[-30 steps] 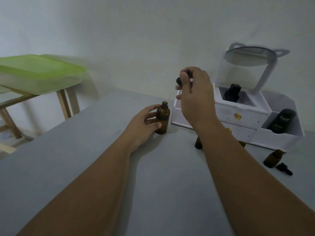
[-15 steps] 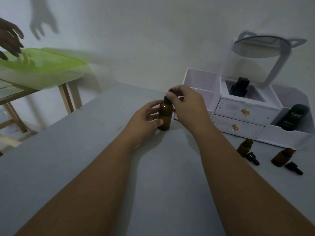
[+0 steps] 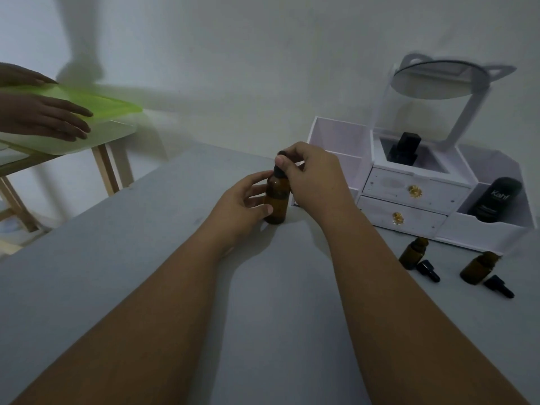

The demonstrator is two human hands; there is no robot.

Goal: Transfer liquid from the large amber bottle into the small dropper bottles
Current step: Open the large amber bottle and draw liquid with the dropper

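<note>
- The flat grey tabletop point(image 3: 146, 258) fills most of the view, and two bare forearms reach across it from the near edge.
- A white wooden organiser point(image 3: 409, 200) with two gold-knobbed drawers stands at the table's far right. A round tilting mirror point(image 3: 438, 83) rises over it on a white frame.
- A translucent green plastic tray point(image 3: 117, 112) sits on a light wooden stand point(image 3: 108, 168) at the far left, off the table. Another person's hand point(image 3: 49, 118) lies flat on it.
- The right hand point(image 3: 314, 176) is raised above the large bottle, thumb and fingers pinching the black dropper cap point(image 3: 280, 168) that sits on the bottle's neck.
- The left hand point(image 3: 242, 203) rests on the table, its fingers and thumb curled round the large bottle's body.
- The large amber glass bottle point(image 3: 276, 203) stands upright near the middle of the table, just left of the organiser's front corner.
- A black tube marked Kahf point(image 3: 496, 200) leans in the organiser's right compartment, and a black square bottle point(image 3: 404, 149) stands in the centre one.
- One small amber dropper bottle point(image 3: 412, 252) and a second small amber dropper bottle point(image 3: 476, 268) stand uncapped on the table in front of the organiser, near each other.
- A loose black dropper top point(image 3: 428, 270) lies just beside the first, and another loose dropper top point(image 3: 498, 289) lies beside the second.
</note>
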